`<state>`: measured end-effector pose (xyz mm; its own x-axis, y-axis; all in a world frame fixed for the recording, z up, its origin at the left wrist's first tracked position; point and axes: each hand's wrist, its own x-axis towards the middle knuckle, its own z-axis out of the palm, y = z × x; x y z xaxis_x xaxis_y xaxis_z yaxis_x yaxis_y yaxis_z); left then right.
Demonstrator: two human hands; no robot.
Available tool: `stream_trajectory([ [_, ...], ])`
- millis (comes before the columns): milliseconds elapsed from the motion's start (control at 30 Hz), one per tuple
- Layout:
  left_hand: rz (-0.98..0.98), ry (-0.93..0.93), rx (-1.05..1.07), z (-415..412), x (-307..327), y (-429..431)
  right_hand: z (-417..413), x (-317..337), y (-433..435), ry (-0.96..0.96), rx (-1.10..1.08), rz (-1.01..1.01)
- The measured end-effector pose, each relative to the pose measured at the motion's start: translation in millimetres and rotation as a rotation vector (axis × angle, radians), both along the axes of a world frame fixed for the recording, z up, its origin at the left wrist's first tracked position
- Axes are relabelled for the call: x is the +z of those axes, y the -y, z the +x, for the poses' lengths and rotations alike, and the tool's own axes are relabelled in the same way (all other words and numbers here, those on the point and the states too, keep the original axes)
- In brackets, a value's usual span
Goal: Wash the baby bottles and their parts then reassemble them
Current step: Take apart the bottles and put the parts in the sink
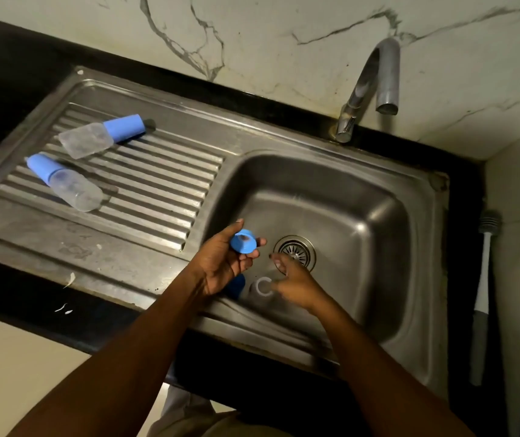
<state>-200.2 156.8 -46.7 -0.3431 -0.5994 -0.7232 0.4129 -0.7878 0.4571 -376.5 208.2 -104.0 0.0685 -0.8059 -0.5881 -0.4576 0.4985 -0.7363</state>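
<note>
Left hand (220,266): palm up over the near-left corner of the basin, fingers curled round a blue collar (242,243), a short flanged plastic ring with its open mouth facing up towards the camera. Right hand (298,287): low in the basin and blurred, fingers loosely bent, thumb side just beside a clear ring-shaped part (261,287) lying on the basin floor; whether it grips that part cannot be told. Second blue piece (236,287): half hidden under the left hand, next to the clear part. Sink (362,200): brushed steel, rounded corners, slotted round drain (294,251) near the right fingertips. Draining board (157,184): ribbed steel, left of the basin. Far bottle (87,141): clear body, smooth blue cap, lying on its side, cap end pointing up-right. Near bottle (76,189): same make, lying on its side, cap pointing up-left, base towards the basin. Tap (375,67): curved metal spout. Brush (483,279): white-and-grey handle, lying on the black surface (16,74) right of the sink
</note>
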Motion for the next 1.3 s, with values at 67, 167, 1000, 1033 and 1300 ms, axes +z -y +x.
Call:
stream_trajectory([
  [67,0.006,0.06,-0.086,-5,0,0,0,29,11,0.137,-0.221,-0.132],
  [167,-0.05,0.195,-0.145,-16,5,-2,-2,63,24,0.385,-0.324,-0.196],
  [1000,-0.341,0.266,-0.115,-39,21,-18,17,68,3,-0.122,-0.471,-0.45],
  [1033,-0.346,0.266,-0.115,-40,20,-18,17,66,4,-0.123,-0.488,-0.441],
  [1300,-0.224,0.161,-0.035,-43,18,-16,10,73,8,-0.034,-0.43,-0.448],
])
